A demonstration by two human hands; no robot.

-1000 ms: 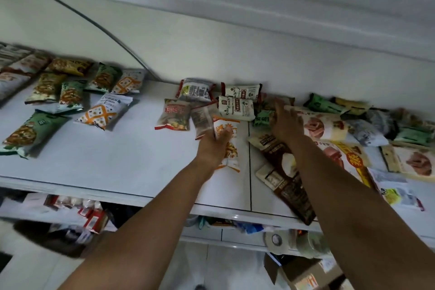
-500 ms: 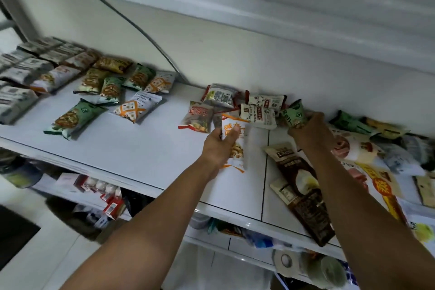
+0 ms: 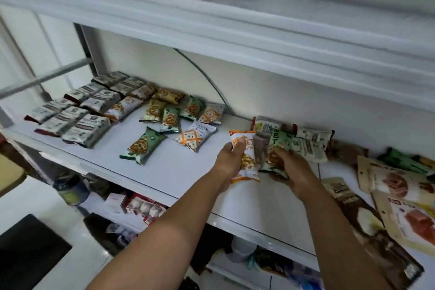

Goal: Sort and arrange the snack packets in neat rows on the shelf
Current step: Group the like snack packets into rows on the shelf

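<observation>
My left hand [image 3: 231,156] grips an orange-and-white snack packet [image 3: 247,165] above the white shelf [image 3: 179,172]. Right beside it, my right hand [image 3: 290,168] holds a green packet [image 3: 277,146] lifted off the shelf; a small brownish packet [image 3: 260,148] stands between the two. Grey-and-maroon packets [image 3: 77,110] lie in tidy rows at the shelf's left end. Green and orange-white packets [image 3: 174,120] lie loosely in the middle. Behind my hands more white packets [image 3: 310,141] sit in a heap against the wall.
Larger brown and cream pouches [image 3: 386,193] crowd the shelf's right end. A shelf board [image 3: 211,21] hangs close overhead with bags on it. Below, a lower shelf holds small boxes [image 3: 141,207] and a jar [image 3: 70,190]. A thin cable [image 3: 200,73] runs down the back wall.
My right hand picked a green packet from the heap and brought it left, next to the orange packet in my left hand. The view swung left, revealing the grey rows.
</observation>
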